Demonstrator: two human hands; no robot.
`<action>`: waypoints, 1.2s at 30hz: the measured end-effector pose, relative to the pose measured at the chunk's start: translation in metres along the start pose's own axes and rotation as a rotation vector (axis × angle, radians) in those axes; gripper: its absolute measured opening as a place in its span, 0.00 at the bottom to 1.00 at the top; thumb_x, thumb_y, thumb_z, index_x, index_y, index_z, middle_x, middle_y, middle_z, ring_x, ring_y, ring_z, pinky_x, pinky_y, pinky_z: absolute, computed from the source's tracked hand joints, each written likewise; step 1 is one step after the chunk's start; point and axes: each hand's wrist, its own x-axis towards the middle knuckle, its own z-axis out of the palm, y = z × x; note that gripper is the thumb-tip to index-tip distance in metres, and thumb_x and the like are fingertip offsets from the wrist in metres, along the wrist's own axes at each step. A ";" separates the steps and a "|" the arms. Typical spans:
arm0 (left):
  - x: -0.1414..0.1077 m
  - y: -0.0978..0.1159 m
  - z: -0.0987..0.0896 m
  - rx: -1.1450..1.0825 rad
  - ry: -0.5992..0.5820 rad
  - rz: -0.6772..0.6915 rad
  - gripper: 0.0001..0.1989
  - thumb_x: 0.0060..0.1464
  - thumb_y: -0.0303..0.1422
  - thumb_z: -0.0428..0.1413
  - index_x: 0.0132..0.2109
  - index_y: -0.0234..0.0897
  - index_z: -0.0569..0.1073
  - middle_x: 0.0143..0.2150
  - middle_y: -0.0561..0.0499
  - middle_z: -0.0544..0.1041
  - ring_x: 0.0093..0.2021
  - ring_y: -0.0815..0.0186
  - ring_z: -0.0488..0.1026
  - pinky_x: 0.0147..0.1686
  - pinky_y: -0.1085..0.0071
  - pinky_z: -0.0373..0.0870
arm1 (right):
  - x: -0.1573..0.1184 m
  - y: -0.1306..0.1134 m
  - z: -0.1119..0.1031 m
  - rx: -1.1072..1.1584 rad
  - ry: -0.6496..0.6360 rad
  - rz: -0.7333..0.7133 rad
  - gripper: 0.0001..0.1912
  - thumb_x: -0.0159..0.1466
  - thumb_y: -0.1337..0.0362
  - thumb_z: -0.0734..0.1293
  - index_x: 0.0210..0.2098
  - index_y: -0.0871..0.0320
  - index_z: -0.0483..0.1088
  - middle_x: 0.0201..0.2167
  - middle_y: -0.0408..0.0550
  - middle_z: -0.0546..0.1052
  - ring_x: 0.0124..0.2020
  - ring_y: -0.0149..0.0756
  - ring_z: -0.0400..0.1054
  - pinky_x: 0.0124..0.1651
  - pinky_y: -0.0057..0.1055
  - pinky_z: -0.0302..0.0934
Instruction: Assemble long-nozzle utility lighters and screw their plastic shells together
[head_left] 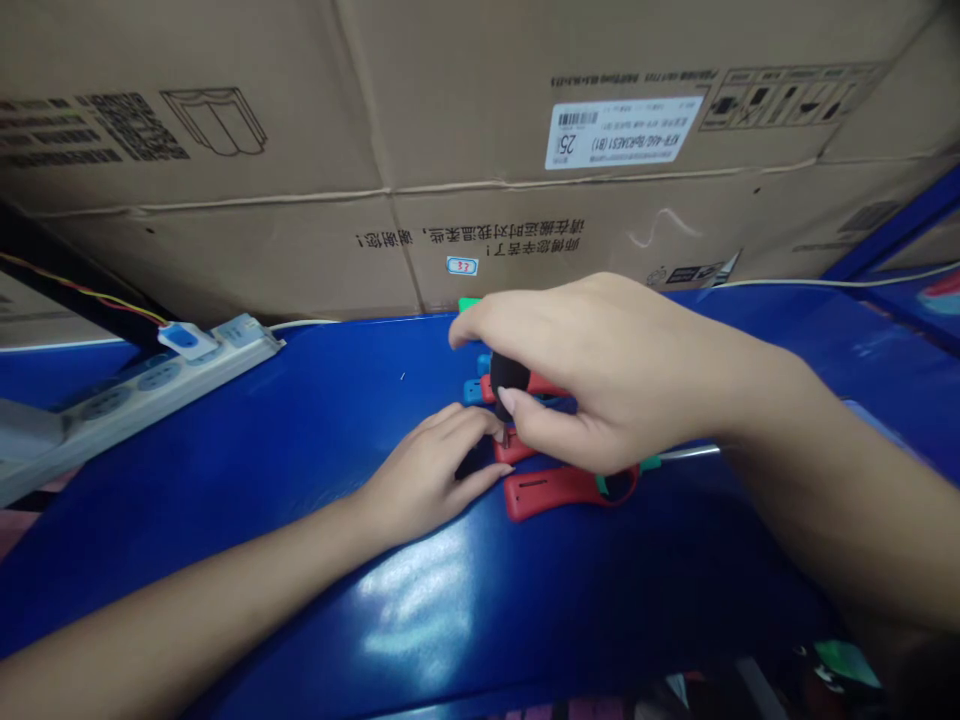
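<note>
My right hand (592,370) is closed around a short black-handled screwdriver (510,377), held upright with its tip down at the end of a red plastic handle (517,446). My left hand (431,470) grips the near end of that same handle, thumb and fingers curled about it; its far part is hidden under my right hand. Closer to me lies a second red plastic handle (551,490) with a slot and a ring-shaped end. Behind the screwdriver are another red piece (546,384) and blue plastic pieces (472,391), partly covered.
A large cardboard box (300,240) stands along the back of the blue table (315,400). At the left lies a white power strip (172,385) with a plug (187,340). A green-and-metal rod (686,454) shows beside my right wrist.
</note>
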 end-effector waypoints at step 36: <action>0.001 0.001 0.000 -0.022 -0.021 -0.013 0.11 0.66 0.38 0.56 0.51 0.38 0.69 0.48 0.45 0.77 0.47 0.58 0.73 0.48 0.59 0.72 | 0.000 0.002 0.004 -0.021 0.028 0.025 0.18 0.68 0.62 0.57 0.55 0.62 0.65 0.38 0.51 0.79 0.29 0.35 0.66 0.30 0.31 0.47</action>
